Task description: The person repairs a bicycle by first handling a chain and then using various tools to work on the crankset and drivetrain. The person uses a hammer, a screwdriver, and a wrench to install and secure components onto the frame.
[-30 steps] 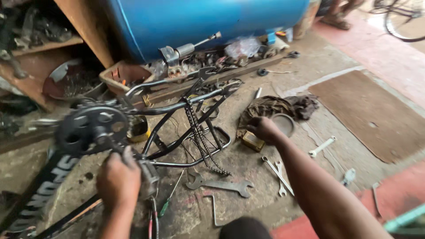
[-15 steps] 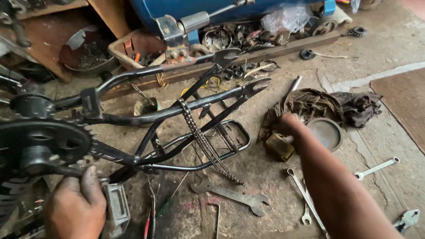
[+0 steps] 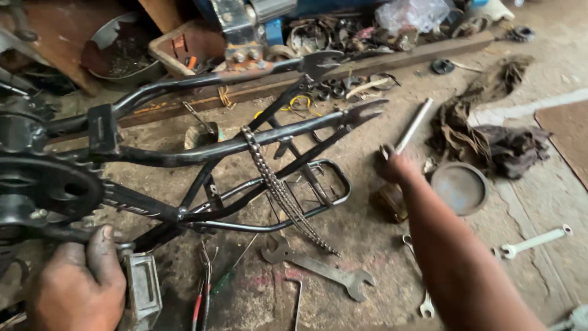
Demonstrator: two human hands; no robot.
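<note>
On a grimy workshop floor (image 3: 380,288), we look down at a black bicycle frame (image 3: 202,150) lying on its side, its rear fork ends pointing toward a long wooden beam (image 3: 392,61) strewn with small parts. Our left hand (image 3: 76,285), dark with grease, is closed around the crank arm just beside the grey pedal (image 3: 142,291), directly under the toothed chainring (image 3: 46,187) at the picture's left edge. A loose chain (image 3: 278,190) hangs over one frame tube and trails down across the black wire rack (image 3: 306,196) to the floor. Our right hand (image 3: 395,167) reaches out well away from the frame and sits at the lower end of a pale metal tube (image 3: 413,125); we cannot tell whether its fingers are closed on the tube or only touching it, since the back of the hand hides them. Just below that hand lies a small brownish tin (image 3: 389,202), and just to its right a round rusty lid (image 3: 459,187), with a heap of dark rags (image 3: 490,138) beyond it. A flat double-ended wrench (image 3: 318,268) lies on the floor near the chain's end, and a white-handled spanner (image 3: 534,241) rests farther right, well apart from both hands.
</note>
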